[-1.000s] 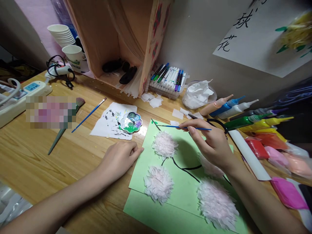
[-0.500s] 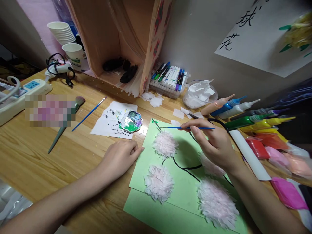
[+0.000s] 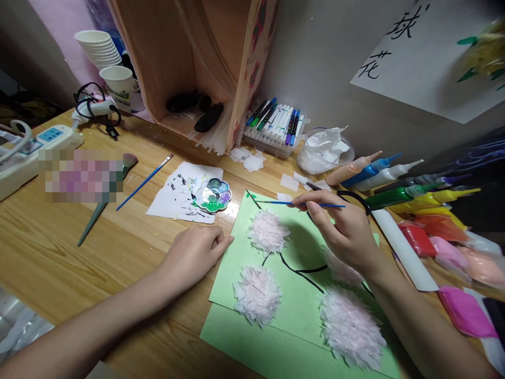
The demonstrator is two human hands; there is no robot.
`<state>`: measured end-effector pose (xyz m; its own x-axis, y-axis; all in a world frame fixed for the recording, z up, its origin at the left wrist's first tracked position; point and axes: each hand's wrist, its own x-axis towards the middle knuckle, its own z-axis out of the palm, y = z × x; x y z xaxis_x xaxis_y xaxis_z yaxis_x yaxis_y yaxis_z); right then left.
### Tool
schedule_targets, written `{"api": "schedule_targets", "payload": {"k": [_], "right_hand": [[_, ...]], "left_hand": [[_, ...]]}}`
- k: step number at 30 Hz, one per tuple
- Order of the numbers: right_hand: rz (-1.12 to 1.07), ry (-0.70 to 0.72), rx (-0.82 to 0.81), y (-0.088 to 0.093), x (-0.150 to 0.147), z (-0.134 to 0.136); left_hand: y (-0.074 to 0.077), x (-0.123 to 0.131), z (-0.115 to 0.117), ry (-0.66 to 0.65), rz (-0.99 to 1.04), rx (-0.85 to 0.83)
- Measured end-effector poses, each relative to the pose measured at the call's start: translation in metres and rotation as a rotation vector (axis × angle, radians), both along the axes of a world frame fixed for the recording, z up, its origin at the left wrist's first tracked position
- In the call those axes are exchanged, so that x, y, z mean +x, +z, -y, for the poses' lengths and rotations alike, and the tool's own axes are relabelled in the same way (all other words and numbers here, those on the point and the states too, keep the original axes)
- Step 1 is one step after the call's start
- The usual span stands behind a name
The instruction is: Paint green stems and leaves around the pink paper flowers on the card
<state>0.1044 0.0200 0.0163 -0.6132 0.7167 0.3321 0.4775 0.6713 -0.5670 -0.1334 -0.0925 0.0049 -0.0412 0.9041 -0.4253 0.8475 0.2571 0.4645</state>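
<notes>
Two hands — left hand [image 3: 193,255] curled on green paper [image 3: 300,310], right hand [image 3: 347,231] pinching brush [image 3: 276,202], half-hiding a flower [image 3: 339,271]

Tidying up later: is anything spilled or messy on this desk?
Paint is smeared over the white sheet under the palette, and cut paper scraps lie loose by the marker tray. Around the right hand and its brush, nothing looks tipped.

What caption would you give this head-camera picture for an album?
Right hand holds a blue paintbrush over green paper bearing pink tissue flowers; left hand rests at its edge.
</notes>
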Motion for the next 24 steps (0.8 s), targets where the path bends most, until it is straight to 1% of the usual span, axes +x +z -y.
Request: {"api": "schedule_targets", "payload": {"k": [8,17,24], "right_hand": [[0.013,0.003,-0.008,0.0042,0.0,-0.0004],[-0.106,-0.017,-0.11,0.0026,-0.0016,0.0003],[-0.061,-0.032,-0.086,0.0013,-0.0027,-0.0007]], "left_hand": [[-0.0022,-0.0012,-0.0003,-0.013,-0.013,0.022],[-0.0037,-0.0013,0.0,-0.018,-0.006,0.036],[-0.0035,-0.0019,0.0006,-0.022,-0.018,0.038]]}}
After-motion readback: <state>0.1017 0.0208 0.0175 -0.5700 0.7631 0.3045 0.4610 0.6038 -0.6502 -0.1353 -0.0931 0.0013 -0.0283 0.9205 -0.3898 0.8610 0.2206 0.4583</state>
